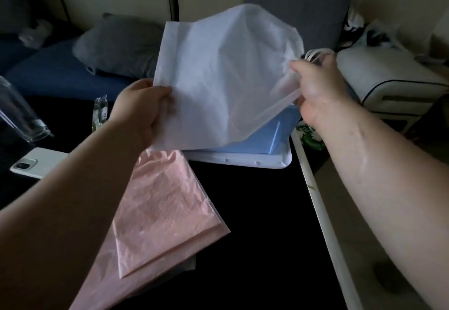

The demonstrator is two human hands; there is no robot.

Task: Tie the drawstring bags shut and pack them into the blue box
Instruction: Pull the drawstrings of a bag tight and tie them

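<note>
1. The white bag [218, 74] hangs over the box [267, 137], not yet packed.
2. The left hand [141, 108] pinches its side edge.
3. The right hand [318, 86] is clenched round the gathered mouth and cord [315, 54]; any knot is hidden in that fist.
4. The pink bags [158, 207] lie flat on the table [255, 212], still to tie and pack.

White bag [218, 71] aloft, pink bags [160, 207] flat, blue box [274, 137]

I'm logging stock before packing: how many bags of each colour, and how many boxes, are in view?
White bag: 1
Pink bags: 2 visible, stacked; more may lie beneath
Blue box: 1
Total: 4
</note>
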